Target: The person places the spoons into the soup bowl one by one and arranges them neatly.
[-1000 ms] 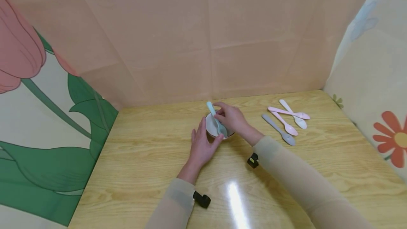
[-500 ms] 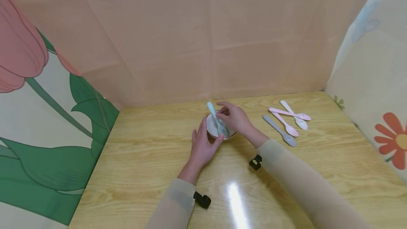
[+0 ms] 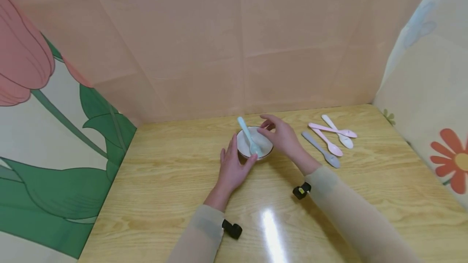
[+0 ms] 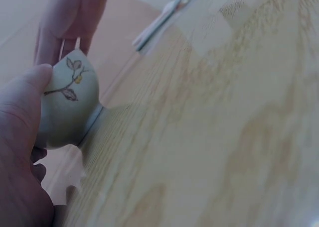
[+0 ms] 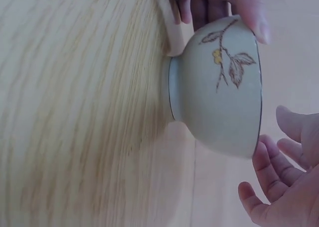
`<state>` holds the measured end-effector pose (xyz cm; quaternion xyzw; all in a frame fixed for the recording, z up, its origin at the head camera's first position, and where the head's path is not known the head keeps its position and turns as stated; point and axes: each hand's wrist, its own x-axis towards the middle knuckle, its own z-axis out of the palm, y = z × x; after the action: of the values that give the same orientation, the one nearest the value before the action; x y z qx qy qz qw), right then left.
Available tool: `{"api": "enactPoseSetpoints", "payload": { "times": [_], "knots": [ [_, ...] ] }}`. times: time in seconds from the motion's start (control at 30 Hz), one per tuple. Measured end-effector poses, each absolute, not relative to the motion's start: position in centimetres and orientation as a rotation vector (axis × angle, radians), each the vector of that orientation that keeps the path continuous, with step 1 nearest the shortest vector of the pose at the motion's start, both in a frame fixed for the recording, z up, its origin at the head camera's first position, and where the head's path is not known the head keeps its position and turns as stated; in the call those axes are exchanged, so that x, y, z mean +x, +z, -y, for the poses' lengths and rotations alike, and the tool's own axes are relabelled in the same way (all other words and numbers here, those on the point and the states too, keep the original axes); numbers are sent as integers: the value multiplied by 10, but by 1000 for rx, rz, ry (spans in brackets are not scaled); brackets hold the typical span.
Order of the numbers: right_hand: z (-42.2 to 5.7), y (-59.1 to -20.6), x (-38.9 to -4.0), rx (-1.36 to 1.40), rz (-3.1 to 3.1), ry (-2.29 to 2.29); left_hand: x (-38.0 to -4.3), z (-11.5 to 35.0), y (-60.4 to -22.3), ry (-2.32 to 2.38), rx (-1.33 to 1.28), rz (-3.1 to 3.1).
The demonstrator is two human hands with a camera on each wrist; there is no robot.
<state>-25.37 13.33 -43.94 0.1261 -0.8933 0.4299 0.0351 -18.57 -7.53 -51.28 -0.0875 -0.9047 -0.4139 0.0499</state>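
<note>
so the bowl [image 3: 264, 141] is sitting on the wood table [image 3: 164, 182] just below the middle of the head view, pale inside with a thin dark rim. there's a light blue spoon [image 3: 247, 134] in it, scoop end down inside, handle leaning out over the rim toward the upper left of the frame.

left hand [image 3: 233, 165] is on the bowl's left side, thumb at the near side and fingers round the other, so it's gripping the bowl between them. can't really tell how tightly.

right hand [image 3: 283, 135] is at the bowl's upper right rim in the head view, fingers loosely bent, thumb held apart from them, nothing pinched. the right wrist view has it at lower right, fingertips right by the rim, but i can't tell if they're actually touching. same view shows a leafy brown sprig [image 5: 232, 62] with yellow berries on the outside of the bowl.

more spoons at the right of the head view: a grey spoon [image 3: 319, 147] nearest the bowl, then a lower pink spoon [image 3: 324, 139], and an upper pink spoon [image 3: 330, 129] lying across a white spoon [image 3: 345, 141].

plain pinkish backdrop [image 3: 190, 52] up top, big tulip print [image 3: 22, 48] upper left, red flower print [image 3: 449, 149] lower right.
</note>
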Motion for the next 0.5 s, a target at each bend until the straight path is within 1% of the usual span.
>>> {"api": "enactPoseSetpoints", "payload": {
  "times": [0.5],
  "knots": [
    [-172,-441,-236,336,2711,1316,-185,75,-510,-1266,-276,2744]
  ]
}}
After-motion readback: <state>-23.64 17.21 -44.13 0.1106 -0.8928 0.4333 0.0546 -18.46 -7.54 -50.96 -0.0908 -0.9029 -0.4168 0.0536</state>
